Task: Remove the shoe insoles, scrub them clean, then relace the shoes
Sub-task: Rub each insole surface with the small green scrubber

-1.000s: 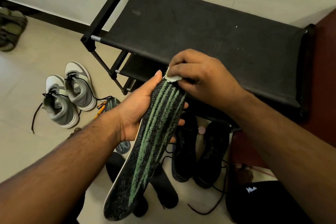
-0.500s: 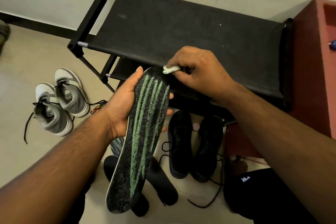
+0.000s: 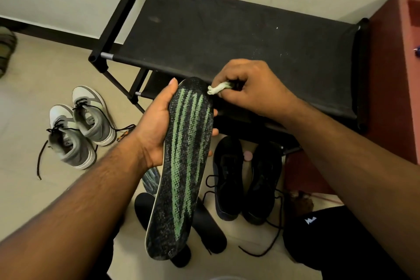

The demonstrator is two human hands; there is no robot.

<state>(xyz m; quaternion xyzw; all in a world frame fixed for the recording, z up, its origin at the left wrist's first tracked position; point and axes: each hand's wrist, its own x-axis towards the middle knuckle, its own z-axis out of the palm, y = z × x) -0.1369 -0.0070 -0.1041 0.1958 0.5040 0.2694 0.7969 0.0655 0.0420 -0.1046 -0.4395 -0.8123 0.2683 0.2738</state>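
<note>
Left hand (image 3: 156, 125) is gripping the green-striped insole (image 3: 184, 166) above the floor, before the shoe rack's (image 3: 227, 29) front edge. Right hand (image 3: 247, 88) is pinching a white wipe (image 3: 219, 87) against its toe edge.

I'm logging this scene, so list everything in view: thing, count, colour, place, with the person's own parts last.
striped insole: 1, black and green, held up at centre
cloth: 1, white, at the striped insole's top right edge
second striped insole: 1, mostly hidden, on the floor under the left wrist
black insoles: 2, on the floor behind the held one
black shoes: 2, laces loose, on the floor in front of the rack
grey shoes: 2, grey and white, on the floor at left
rack: 1, black, against the wall
cabinet: 1, red, at right
left hand: grips the striped insole
right hand: pinches the cloth
</note>
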